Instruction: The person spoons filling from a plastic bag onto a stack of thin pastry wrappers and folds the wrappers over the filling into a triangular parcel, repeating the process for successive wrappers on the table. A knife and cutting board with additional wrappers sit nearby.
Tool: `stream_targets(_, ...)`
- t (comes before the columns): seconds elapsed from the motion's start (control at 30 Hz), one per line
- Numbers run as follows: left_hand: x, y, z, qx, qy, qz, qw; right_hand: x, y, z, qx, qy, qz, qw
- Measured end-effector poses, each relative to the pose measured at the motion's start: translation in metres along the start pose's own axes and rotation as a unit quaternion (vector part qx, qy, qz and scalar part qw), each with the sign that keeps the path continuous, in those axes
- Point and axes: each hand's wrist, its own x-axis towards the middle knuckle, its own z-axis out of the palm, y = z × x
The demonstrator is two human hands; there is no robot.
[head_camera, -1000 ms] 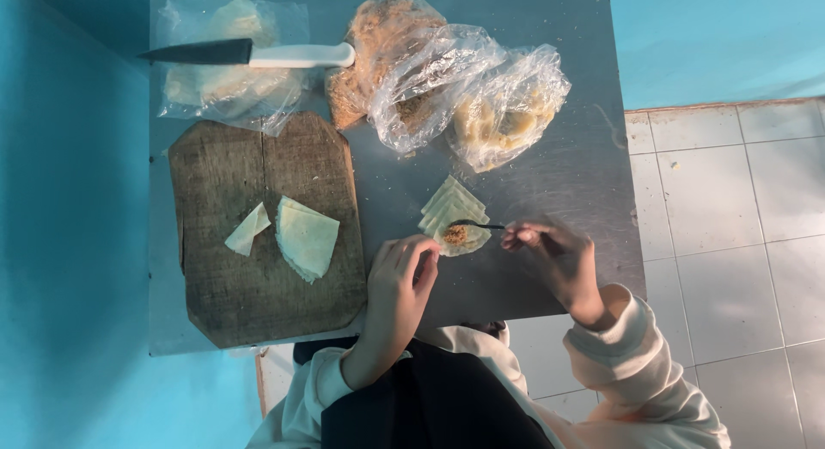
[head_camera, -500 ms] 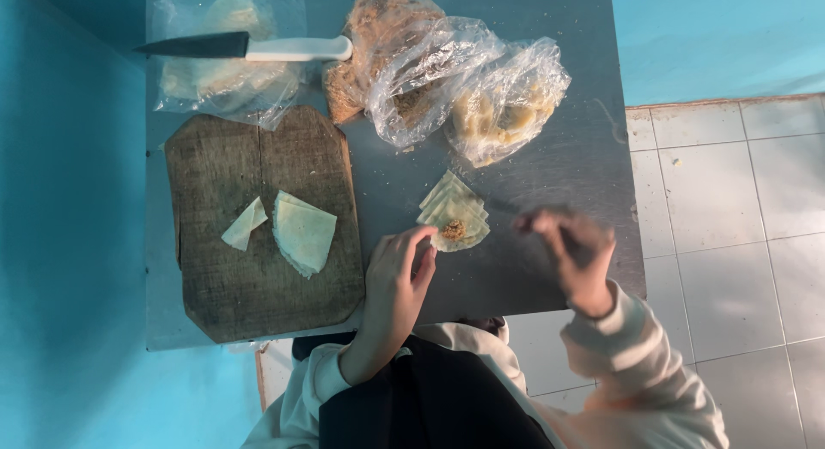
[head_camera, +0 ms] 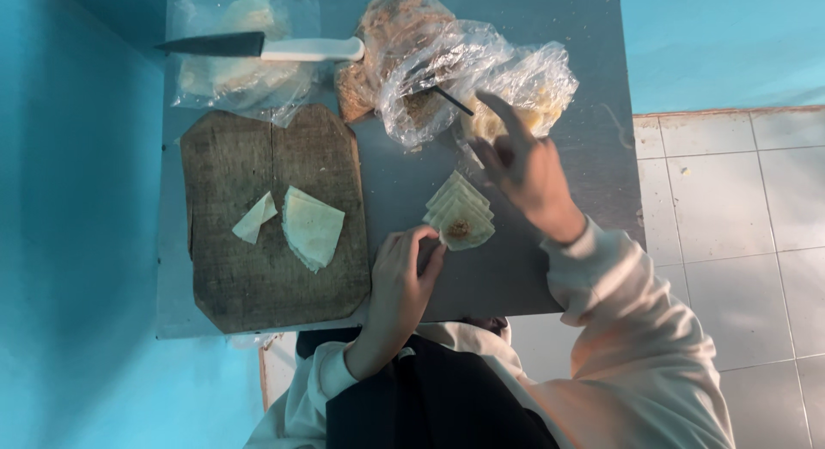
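Observation:
My left hand (head_camera: pixel 402 281) rests on the grey table (head_camera: pixel 593 157), fingertips touching the near edge of a small stack of pale dough wrappers (head_camera: pixel 461 210) with a dab of brown filling on top. My right hand (head_camera: pixel 524 167) is raised beyond the stack and holds a thin dark utensil (head_camera: pixel 450 99), whose tip pokes into an open clear plastic bag of brown filling (head_camera: pixel 404 67). A second clear bag with pale yellowish contents (head_camera: pixel 537 88) lies just behind the right hand.
A worn wooden cutting board (head_camera: pixel 271 221) lies to the left with cut wrapper pieces (head_camera: pixel 311 227) on it. A white-handled knife (head_camera: pixel 266 47) rests on a bag of wrappers (head_camera: pixel 236 75) at the back left. Tiled floor (head_camera: pixel 730 226) lies to the right.
My right hand has lifted from beside the wrapper stack and swung forward to the plastic bags with the utensil. The left hand has stayed at the stack.

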Motion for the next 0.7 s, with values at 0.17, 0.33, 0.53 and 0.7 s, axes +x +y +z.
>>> stream_targets(0.17,0.005,0.009,-0.006,0.013,0.001,0.039,0.999,-0.06,0.008,-0.009,-0.111,0.043,-0.072,0.99)
stream_targets(0.33,0.009,0.016,-0.01,0.044,-0.011,0.09,0.995,-0.102,0.019,-0.003,-0.055,0.005,0.024,0.998)
stream_targets(0.53,0.008,0.014,-0.011,0.074,-0.02,0.121,0.99,-0.112,0.024,0.017,-0.099,0.083,-0.055,0.99)
stream_targets(0.7,0.006,0.012,-0.006,0.055,-0.017,0.083,0.995,-0.11,0.023,0.023,-0.086,0.103,-0.066,0.989)
